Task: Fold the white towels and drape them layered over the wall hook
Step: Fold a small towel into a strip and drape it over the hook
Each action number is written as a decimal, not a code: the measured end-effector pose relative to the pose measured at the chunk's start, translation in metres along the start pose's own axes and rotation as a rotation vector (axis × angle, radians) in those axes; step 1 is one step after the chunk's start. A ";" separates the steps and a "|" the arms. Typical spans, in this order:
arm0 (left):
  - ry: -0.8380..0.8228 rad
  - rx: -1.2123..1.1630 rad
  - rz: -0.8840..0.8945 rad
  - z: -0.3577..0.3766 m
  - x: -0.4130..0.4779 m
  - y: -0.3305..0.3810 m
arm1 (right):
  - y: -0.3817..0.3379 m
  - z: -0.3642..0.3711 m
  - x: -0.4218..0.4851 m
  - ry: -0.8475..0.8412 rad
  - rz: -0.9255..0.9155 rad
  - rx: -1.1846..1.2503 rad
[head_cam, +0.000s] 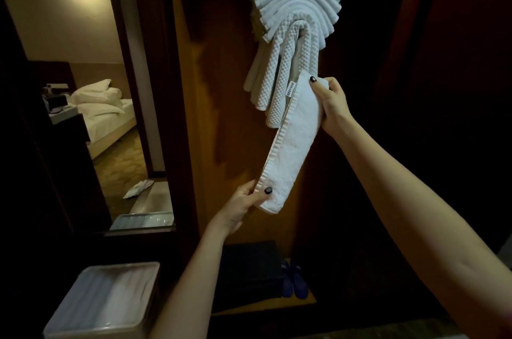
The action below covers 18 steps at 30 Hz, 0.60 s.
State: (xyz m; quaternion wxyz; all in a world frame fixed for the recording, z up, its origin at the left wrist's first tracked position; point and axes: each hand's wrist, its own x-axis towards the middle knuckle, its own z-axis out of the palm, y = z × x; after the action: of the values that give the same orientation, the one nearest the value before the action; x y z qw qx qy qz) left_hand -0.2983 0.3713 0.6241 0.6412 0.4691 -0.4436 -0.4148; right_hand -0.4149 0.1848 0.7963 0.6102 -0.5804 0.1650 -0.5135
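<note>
Several white towels (296, 14) hang layered in an arch over a wall hook on the wooden panel; the hook itself is hidden under them. Below that stack I hold a folded white towel (293, 142) stretched as a long narrow strip, slanting from lower left to upper right. My left hand (245, 201) pinches its lower end, thumb on top. My right hand (331, 101) grips its upper end, just under the hanging waffle-textured towels.
A clear plastic bin (105, 297) with white towels stands at the lower left. A tall mirror (91, 106) on the left reflects a bed and another bin. A dark box (250, 269) and blue shoes (295, 280) sit on a low shelf below.
</note>
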 end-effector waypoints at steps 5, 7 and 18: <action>-0.026 -0.002 -0.060 0.004 0.000 -0.008 | 0.001 0.003 -0.001 -0.059 0.016 -0.032; 0.021 -0.005 -0.031 0.001 0.000 -0.011 | 0.001 0.000 0.000 -0.039 -0.008 -0.039; 0.201 0.080 0.152 -0.015 0.008 -0.013 | 0.012 -0.050 0.002 0.055 -0.073 -0.351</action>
State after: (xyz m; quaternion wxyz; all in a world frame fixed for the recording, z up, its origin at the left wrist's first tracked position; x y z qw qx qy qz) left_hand -0.2829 0.3642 0.6102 0.6927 0.4985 -0.4276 -0.2980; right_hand -0.4487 0.1541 0.7726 0.4757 -0.6692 0.2477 -0.5143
